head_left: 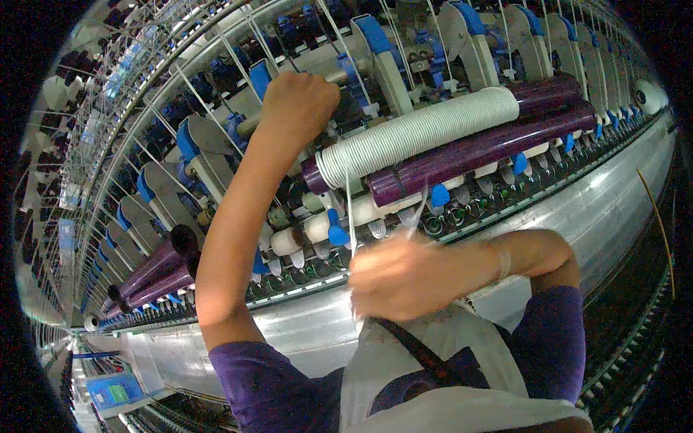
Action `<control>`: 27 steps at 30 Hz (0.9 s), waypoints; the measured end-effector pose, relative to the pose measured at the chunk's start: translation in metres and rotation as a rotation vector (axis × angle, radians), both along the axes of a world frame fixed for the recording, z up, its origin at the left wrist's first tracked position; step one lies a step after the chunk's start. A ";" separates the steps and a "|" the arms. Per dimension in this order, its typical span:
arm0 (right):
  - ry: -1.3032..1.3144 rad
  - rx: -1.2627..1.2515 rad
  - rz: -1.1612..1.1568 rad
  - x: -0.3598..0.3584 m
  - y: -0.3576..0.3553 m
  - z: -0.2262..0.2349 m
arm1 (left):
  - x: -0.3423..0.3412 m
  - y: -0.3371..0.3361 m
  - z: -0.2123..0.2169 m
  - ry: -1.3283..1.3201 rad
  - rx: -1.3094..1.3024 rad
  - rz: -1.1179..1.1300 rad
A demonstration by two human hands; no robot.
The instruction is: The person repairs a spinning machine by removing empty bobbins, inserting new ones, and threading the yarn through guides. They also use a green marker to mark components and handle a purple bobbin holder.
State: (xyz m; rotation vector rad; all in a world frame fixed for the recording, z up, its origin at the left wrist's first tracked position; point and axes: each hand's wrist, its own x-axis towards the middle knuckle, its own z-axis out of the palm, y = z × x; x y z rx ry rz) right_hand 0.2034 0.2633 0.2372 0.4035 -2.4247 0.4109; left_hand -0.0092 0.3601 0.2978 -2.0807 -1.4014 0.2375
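A large bobbin wound with white roving [426,133] lies tilted across the machine on purple tubes. Beside it, nearer me, rests a bare purple tube [484,155]. From the bobbin's left end a white strand [350,209] runs down to my right hand [397,278], which is blurred by motion but looks closed on that strand. My left hand [299,105] is up among the blue-tipped arms, left of the bobbin, curled in a fist. What its fingers hold, if anything, is hidden.
Grey arms with blue caps [372,36] stand in a long curved row behind the bobbin. White rollers [289,242] and small spindle parts run along the front, above a metal panel [303,314]. More purple tubes [155,278] lie at left. A blue box [115,390] sits lower left.
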 end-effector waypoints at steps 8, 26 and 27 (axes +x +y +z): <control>-1.443 -0.412 0.222 -0.064 -0.079 -0.304 | -0.002 0.001 0.001 -0.010 -0.060 0.012; -0.588 -0.531 -0.360 0.113 -0.108 -0.360 | 0.000 0.002 -0.004 -0.072 0.026 -0.081; -0.523 -0.371 -0.488 0.148 -0.118 -0.360 | 0.001 0.001 -0.001 -0.029 0.009 -0.094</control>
